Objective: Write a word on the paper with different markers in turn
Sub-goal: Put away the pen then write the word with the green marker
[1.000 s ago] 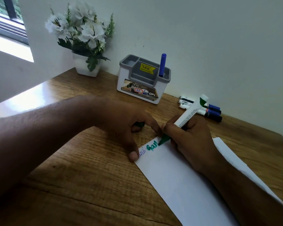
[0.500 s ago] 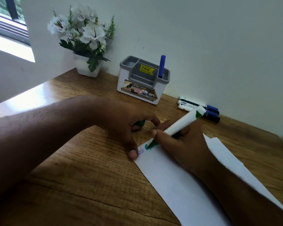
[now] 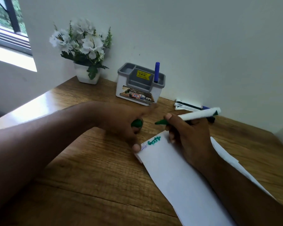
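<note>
- The right grip (image 3: 186, 136) is closed round the green marker (image 3: 199, 114), which is lifted clear of the paper (image 3: 178, 173), its uncapped tip pointing left.
- The left grip (image 3: 121, 123) is curled round the green cap (image 3: 137, 123); its thumb presses the paper's near-left corner to the worktop (image 3: 91, 168).
- The key relation: the cap lies just left of the marker tip, apart from it, and the marker's long axis runs left to right, roughly in line with the cap. I judge capping to be next, needing only a short closing of that gap.
- Whether the cap's mouth faces the tip I cannot tell.
- The green word (image 3: 153, 140) sits just below the tip, beside a faint blue one.
- The spare markers (image 3: 188, 106) lie beyond the right grip, by the wall, nearer that hand.
</note>
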Available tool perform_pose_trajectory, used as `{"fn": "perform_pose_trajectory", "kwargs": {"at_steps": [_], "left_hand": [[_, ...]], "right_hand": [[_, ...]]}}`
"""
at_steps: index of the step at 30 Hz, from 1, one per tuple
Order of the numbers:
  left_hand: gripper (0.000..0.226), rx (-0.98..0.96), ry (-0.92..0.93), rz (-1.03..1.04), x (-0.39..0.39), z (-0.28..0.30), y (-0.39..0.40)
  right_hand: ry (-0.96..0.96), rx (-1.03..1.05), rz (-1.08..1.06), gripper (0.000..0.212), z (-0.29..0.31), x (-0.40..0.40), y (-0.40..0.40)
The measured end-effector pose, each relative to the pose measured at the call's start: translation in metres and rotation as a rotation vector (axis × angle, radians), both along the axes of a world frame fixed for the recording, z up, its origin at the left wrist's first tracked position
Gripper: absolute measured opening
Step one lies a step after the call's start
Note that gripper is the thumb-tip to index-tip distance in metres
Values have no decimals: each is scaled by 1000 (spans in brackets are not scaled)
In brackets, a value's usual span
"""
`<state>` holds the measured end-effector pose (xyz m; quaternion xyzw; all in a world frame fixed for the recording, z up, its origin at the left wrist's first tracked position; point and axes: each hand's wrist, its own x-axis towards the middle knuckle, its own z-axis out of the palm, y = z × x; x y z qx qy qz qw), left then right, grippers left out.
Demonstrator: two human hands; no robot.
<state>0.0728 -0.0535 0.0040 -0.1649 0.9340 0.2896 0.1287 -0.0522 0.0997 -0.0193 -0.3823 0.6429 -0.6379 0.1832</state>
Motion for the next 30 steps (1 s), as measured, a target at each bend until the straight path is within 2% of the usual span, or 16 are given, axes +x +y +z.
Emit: {"fn": "perform_pose_trajectory", "kwargs": {"at_steps": [2,5,9,12,14,17,18,21,22,23,25,27,29,30], "left_hand": [[124,73,59,38,3,1,-2],[113,130,157,77,6,-3,-3],[109,330,297,71,4,-10,1],[111,289,327,34,-1,-13,3],[113,237,321,9,-4,-15,4],[118,166,336,-12,-5,-17,8],[119,168,366,1,-6,-17,9],[119,224,452,31,-6,-18,11],[117,235,469,30,-6,-18,11],[113,230,483,23,-6,-19,11],[104,213,516,16,-6,-19,13],[102,232,544,17,-5,-21,12],[107,269,541,22,-5,-23,9],[110,308,542,30,-4,-23,6]], "right_hand": [[-141,-72,48,5,3,-1,-1],[-217,-90,154,21,5,-2,-2],[-175,-50,210,12,5,-1,-1],[-116,23,237,3,7,2,2],[-76,101,259,8,8,5,3],[167,229,229,8,8,9,1],[206,238,207,3,6,8,0],[290,277,142,21,4,8,-2],[360,284,138,14,4,10,-4],[437,264,134,12,5,14,-4],[575,174,84,34,7,24,-7],[749,73,47,42,4,29,-8],[844,13,96,32,3,29,-10],[800,53,187,26,7,26,-11]]}}
